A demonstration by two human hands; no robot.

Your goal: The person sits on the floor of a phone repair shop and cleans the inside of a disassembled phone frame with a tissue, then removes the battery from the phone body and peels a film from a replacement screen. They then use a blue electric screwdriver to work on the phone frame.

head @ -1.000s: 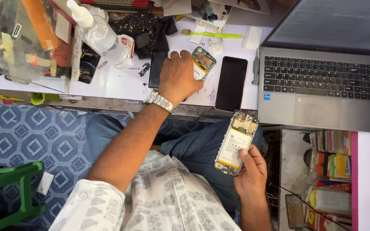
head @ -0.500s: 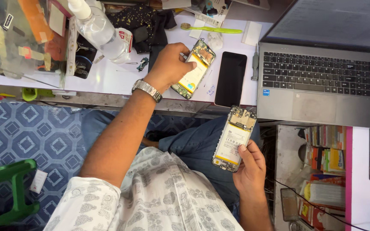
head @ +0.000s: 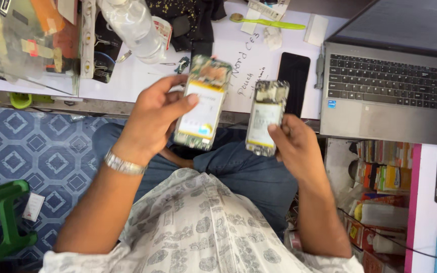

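Above a cluttered white worktable (head: pixel 142 76), a seated person holds two opened smartphones side by side over a denim-clad lap. The left hand (head: pixel 150 121), a metal-link wristwatch (head: pixel 124 164) at its wrist, grips the larger opened phone (head: pixel 202 103) along its left edge, thumb pressed on the pale battery face and fingers curled behind; its rectangular frame shows a green circuit board at the top and a white-and-yellow battery below. The right hand (head: pixel 295 146) clamps the smaller opened phone (head: pixel 266 117) from its lower right side, thumb on the front, fingers wrapped behind; this one also bares a board and a light battery, though motion blur softens the detail. Both phones stand nearly upright, close together but apart, just in front of the table edge. On the table lie a glossy black phone (head: pixel 293 81), a clear plastic bottle (head: pixel 133 28) on its side, a yellow-green toothbrush (head: pixel 264 21) and a grey laptop (head: pixel 385 96) with its keyboard exposed. A patterned blue floor (head: pixel 41 151) spreads at left.
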